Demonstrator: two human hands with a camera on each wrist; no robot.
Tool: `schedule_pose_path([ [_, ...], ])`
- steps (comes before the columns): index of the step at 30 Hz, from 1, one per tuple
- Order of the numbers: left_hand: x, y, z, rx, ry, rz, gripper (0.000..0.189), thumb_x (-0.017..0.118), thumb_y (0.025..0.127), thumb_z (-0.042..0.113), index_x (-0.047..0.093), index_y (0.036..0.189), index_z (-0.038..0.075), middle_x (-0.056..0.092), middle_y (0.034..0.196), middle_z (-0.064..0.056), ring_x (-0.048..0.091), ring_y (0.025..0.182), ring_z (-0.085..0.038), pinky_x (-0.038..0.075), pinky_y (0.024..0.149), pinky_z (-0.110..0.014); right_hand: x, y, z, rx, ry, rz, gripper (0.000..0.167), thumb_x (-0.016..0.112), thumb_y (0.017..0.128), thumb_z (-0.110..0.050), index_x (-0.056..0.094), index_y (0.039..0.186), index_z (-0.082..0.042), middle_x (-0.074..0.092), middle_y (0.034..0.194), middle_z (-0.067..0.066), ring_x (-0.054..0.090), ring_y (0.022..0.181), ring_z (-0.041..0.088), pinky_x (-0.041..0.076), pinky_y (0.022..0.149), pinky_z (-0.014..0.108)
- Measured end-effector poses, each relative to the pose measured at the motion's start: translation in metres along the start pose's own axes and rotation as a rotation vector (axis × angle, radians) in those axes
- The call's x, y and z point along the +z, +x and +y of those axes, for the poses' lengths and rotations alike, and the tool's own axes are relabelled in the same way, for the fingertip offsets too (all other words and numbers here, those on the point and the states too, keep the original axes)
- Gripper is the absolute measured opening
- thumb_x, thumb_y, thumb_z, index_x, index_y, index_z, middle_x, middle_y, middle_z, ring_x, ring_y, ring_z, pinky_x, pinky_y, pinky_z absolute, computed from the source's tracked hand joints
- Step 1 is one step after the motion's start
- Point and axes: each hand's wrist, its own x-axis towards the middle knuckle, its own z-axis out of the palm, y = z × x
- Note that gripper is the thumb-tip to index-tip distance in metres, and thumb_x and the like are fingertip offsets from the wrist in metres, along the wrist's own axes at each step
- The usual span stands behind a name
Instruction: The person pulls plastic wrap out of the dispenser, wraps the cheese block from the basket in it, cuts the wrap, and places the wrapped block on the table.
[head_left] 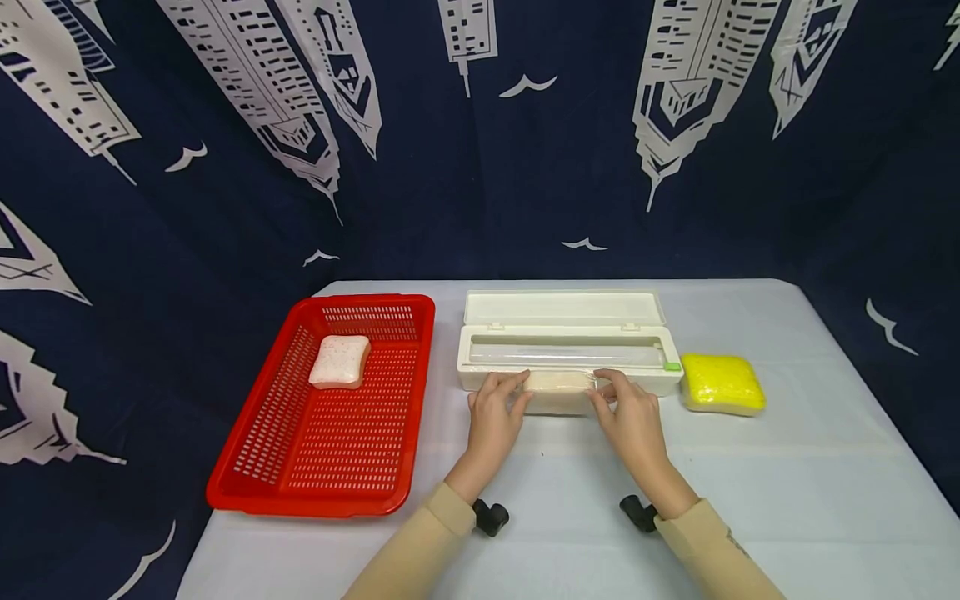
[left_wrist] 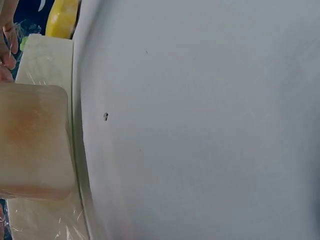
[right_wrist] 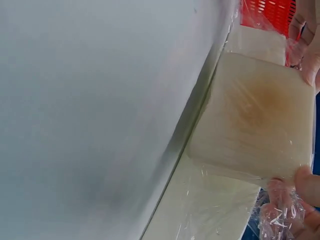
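Observation:
A cream, bread-slice-shaped block [head_left: 558, 392] with a brownish middle stands on edge against the front of a white cling film dispenser [head_left: 474, 375]. Clear cling film [right_wrist: 284, 220] lies over the block and bunches at its side in the right wrist view. My left hand [head_left: 497, 412] pinches the block's left end with thumb and fingers. At the opposite end, my right hand [head_left: 632, 417] pinches the block and the crumpled film. The left wrist view shows the block's broad face [left_wrist: 35, 145], with most of the left hand out of frame.
The dispenser's lid [head_left: 562, 308] is raised, with a roll of film inside and a green slider [head_left: 672, 367] at right. A red perforated basket [head_left: 411, 433] on the left holds a pinkish-white slice [head_left: 337, 362]. A yellow slice-shaped block [head_left: 722, 383] lies right of the dispenser.

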Motion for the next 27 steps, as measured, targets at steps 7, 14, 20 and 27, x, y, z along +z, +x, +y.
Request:
schedule_pose_path([
  [7,-0.001,0.004,-0.002,0.022,0.033,0.008,0.033,0.074,0.087,0.024,0.072,0.118,0.015,0.074,0.096,0.000,0.067,0.088,-0.012,0.035,0.078,-0.031,0.001,0.004,0.000,-0.066,-0.005,0.044,0.026,0.076,0.085,-0.010,0.070,0.109,-0.003,0.072,0.075,0.011,0.064,0.068,0.028,0.041,0.067,0.042],
  [14,-0.001,-0.001,-0.002,0.050,0.003,0.014,0.031,0.075,0.086,0.021,0.073,0.115,0.012,0.074,0.089,-0.001,0.069,0.081,-0.012,0.039,0.078,-0.031,0.001,-0.002,-0.002,-0.066,0.003,0.050,0.021,0.077,0.084,-0.010,0.073,0.102,0.000,0.071,0.074,0.011,0.064,0.066,0.024,0.044,0.069,0.043],
  [20,-0.002,-0.004,-0.003,0.059,0.013,0.005,0.031,0.076,0.085,0.019,0.073,0.114,0.011,0.071,0.086,0.001,0.068,0.081,-0.011,0.040,0.078,-0.031,0.002,-0.007,-0.002,-0.071,0.005,0.051,0.021,0.078,0.082,-0.008,0.073,0.100,0.002,0.071,0.073,0.011,0.064,0.065,0.024,0.044,0.068,0.042],
  [27,-0.014,-0.026,-0.002,0.070,0.004,-0.049,0.034,0.079,0.082,0.017,0.071,0.114,0.013,0.073,0.085,0.002,0.069,0.081,-0.011,0.042,0.084,-0.036,-0.012,-0.028,-0.008,-0.098,-0.013,0.009,0.032,0.082,0.076,-0.003,0.068,0.105,0.001,0.073,0.073,0.010,0.065,0.062,0.026,0.049,0.069,0.046],
])
